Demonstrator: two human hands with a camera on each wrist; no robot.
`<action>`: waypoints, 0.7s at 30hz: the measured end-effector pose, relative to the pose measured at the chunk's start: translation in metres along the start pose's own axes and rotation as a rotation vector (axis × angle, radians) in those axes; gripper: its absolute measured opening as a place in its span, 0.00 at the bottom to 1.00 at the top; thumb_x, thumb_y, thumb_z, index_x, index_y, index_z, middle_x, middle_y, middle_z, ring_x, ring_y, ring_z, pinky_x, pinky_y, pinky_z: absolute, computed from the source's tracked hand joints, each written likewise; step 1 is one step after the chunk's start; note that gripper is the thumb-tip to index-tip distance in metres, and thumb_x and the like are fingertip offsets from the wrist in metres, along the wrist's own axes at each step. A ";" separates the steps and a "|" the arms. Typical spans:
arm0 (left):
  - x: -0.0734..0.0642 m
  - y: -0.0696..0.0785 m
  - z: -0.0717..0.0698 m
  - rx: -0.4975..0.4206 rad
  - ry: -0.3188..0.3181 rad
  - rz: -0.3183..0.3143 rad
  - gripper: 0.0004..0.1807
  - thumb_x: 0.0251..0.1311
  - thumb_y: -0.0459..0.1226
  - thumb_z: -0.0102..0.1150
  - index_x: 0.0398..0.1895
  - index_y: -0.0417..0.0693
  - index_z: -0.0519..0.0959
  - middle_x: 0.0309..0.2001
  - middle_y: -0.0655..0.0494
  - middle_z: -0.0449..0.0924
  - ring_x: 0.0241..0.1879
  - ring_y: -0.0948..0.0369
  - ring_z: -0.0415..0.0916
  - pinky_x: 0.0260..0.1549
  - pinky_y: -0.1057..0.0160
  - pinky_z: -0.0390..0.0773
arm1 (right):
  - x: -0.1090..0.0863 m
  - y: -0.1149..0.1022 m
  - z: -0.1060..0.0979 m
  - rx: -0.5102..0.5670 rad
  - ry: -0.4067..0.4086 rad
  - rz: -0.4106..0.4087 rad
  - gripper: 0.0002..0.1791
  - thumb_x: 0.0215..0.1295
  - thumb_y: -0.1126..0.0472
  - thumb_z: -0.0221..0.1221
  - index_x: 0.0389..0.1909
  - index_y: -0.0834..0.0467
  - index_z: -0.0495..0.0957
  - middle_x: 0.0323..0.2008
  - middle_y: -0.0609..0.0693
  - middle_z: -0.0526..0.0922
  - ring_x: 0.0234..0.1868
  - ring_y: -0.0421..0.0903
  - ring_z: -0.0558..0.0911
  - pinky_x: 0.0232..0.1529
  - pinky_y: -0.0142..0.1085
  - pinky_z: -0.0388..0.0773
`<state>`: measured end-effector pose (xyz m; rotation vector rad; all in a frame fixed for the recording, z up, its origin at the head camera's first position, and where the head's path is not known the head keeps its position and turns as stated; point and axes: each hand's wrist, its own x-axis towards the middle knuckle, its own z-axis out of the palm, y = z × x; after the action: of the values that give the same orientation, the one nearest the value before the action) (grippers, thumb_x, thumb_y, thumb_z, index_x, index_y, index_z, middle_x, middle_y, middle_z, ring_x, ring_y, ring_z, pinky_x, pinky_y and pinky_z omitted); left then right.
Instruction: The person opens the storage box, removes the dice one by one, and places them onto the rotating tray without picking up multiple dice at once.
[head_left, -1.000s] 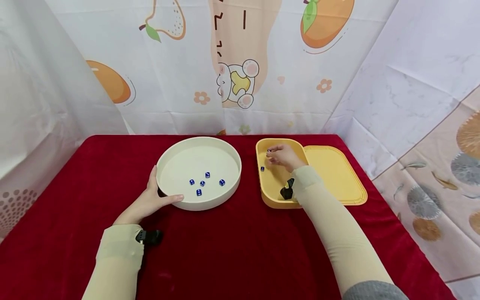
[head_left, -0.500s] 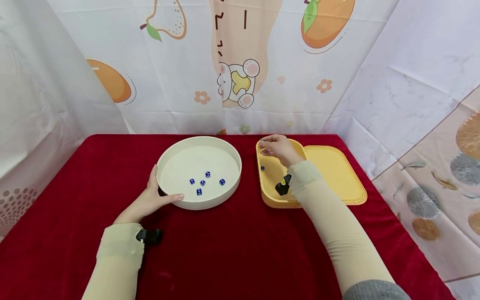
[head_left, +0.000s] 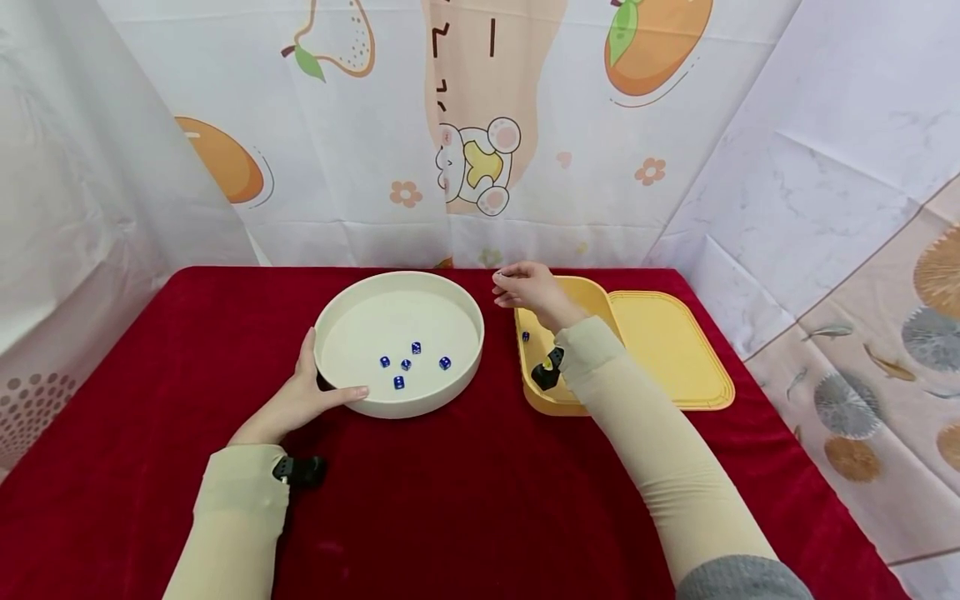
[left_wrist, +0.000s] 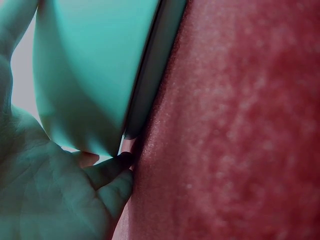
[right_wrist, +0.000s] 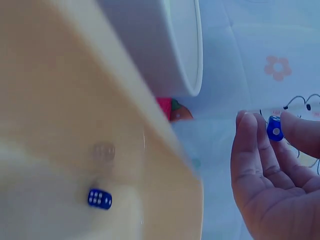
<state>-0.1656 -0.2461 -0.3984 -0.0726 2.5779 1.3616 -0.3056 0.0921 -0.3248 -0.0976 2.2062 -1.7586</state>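
Observation:
My left hand (head_left: 288,406) holds the near left side of a round cream tray (head_left: 367,406), thumb over the rim and fingers around the outer wall. In the left wrist view, its fingers (left_wrist: 107,172) lie against the tray's lower edge. Several blue dice (head_left: 406,365) with white dots lie on the tray's floor. Between thumb and fingertips my right hand (head_left: 534,293) pinches one blue die (right_wrist: 275,128), above the far left rim of a yellow box (head_left: 558,407). Another blue die (right_wrist: 100,199) rests inside that box, by its left wall.
A yellow lid (head_left: 675,350) lies flat to the right of the box. Red cloth (head_left: 450,500) covers the table, with a strip of it between tray and box. A printed white curtain (head_left: 337,167) hangs behind the table's far edge.
My right hand has risen from inside the yellow box and moved left and away from me to over its rim, carrying the die. The left hand and tray stay put.

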 end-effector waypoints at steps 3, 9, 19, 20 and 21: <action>0.000 0.000 0.000 0.002 0.001 -0.001 0.74 0.53 0.56 0.70 0.74 0.53 0.12 0.79 0.41 0.19 0.78 0.39 0.26 0.68 0.26 0.43 | 0.002 -0.002 0.008 0.001 -0.011 0.007 0.19 0.74 0.61 0.55 0.58 0.70 0.72 0.45 0.61 0.79 0.32 0.43 0.81 0.63 0.52 0.75; 0.000 -0.001 0.000 0.006 0.000 -0.001 0.74 0.53 0.56 0.70 0.74 0.53 0.12 0.79 0.41 0.19 0.78 0.39 0.27 0.67 0.26 0.44 | 0.005 -0.003 0.025 -0.010 -0.021 0.008 0.18 0.73 0.60 0.57 0.56 0.68 0.75 0.48 0.64 0.80 0.33 0.46 0.82 0.57 0.47 0.80; 0.001 -0.001 0.000 0.004 -0.005 0.001 0.74 0.53 0.56 0.70 0.74 0.54 0.12 0.79 0.41 0.19 0.78 0.38 0.28 0.67 0.26 0.45 | 0.013 0.003 0.045 -0.082 -0.032 0.048 0.16 0.71 0.58 0.59 0.52 0.64 0.79 0.48 0.64 0.83 0.30 0.45 0.80 0.55 0.46 0.81; 0.001 -0.001 0.000 0.004 -0.005 0.000 0.74 0.53 0.56 0.70 0.74 0.54 0.12 0.79 0.41 0.19 0.78 0.38 0.28 0.67 0.26 0.45 | 0.014 0.003 0.047 -0.095 -0.036 0.053 0.16 0.71 0.58 0.59 0.52 0.63 0.79 0.48 0.64 0.83 0.31 0.45 0.80 0.55 0.46 0.81; 0.001 -0.001 -0.001 0.005 -0.005 -0.002 0.74 0.54 0.56 0.70 0.74 0.54 0.12 0.79 0.41 0.19 0.78 0.39 0.28 0.67 0.26 0.45 | 0.016 0.004 0.048 -0.105 -0.042 0.059 0.16 0.71 0.57 0.59 0.52 0.63 0.79 0.48 0.64 0.83 0.31 0.46 0.80 0.55 0.46 0.81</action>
<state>-0.1663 -0.2471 -0.3988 -0.0707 2.5766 1.3529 -0.3060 0.0438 -0.3414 -0.0916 2.2475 -1.5954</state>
